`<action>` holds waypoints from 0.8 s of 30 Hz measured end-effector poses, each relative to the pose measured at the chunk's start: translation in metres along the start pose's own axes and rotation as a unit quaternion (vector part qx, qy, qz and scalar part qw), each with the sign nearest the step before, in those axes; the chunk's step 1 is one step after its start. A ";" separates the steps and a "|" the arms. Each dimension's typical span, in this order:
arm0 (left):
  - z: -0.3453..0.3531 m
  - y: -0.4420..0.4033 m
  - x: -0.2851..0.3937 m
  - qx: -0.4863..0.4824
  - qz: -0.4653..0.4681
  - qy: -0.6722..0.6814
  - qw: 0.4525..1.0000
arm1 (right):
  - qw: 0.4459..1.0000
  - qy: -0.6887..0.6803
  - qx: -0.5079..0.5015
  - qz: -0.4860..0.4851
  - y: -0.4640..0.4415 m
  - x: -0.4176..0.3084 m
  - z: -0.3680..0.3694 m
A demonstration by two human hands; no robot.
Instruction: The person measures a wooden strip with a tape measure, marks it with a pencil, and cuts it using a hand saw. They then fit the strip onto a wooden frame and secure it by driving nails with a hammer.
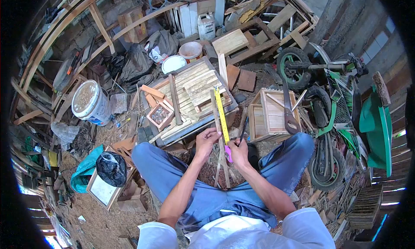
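A long thin wooden strip runs lengthwise in front of me, its far end over the low wooden work table. The fingers of my left hand pinch this strip near its middle. Beside it lies the yellow blade of a tape measure, drawn out along the strip. Its pink case is in my right hand, partly hidden by the fingers. A dark pencil also sticks up from my right hand. More thin strips rest between my legs.
On the work table are a slatted wooden piece and a small box of nails or screws. A handsaw leans on a wooden crate to the right, near a green motorbike. A bucket stands left.
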State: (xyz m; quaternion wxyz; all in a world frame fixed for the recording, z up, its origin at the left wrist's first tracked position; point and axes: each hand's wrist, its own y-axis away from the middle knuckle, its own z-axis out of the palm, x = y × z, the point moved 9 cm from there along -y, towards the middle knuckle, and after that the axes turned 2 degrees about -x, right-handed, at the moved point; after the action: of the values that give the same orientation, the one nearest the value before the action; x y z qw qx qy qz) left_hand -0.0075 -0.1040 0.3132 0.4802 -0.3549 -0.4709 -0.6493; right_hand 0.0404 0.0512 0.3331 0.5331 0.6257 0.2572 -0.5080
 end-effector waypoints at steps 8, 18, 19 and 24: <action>0.007 0.007 0.000 -0.023 -0.037 -0.031 0.999 | 0.999 0.045 0.007 0.008 -0.007 0.013 -0.004; 0.004 0.005 -0.005 -0.011 -0.055 -0.004 0.998 | 0.995 0.101 -0.006 0.008 -0.001 0.000 -0.001; 0.004 0.005 -0.004 -0.011 -0.054 -0.005 0.998 | 0.995 0.104 -0.004 0.009 -0.001 0.001 -0.001; 0.004 0.004 -0.005 -0.014 -0.053 -0.004 0.998 | 0.996 0.089 -0.002 0.004 -0.007 0.009 -0.003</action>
State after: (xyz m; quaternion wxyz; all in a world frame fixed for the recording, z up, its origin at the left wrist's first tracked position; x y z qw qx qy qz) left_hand -0.0018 -0.0992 0.3105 0.4379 -0.3391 -0.4820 -0.6789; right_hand 0.0387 0.0546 0.3213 0.5113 0.6681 0.3022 -0.4482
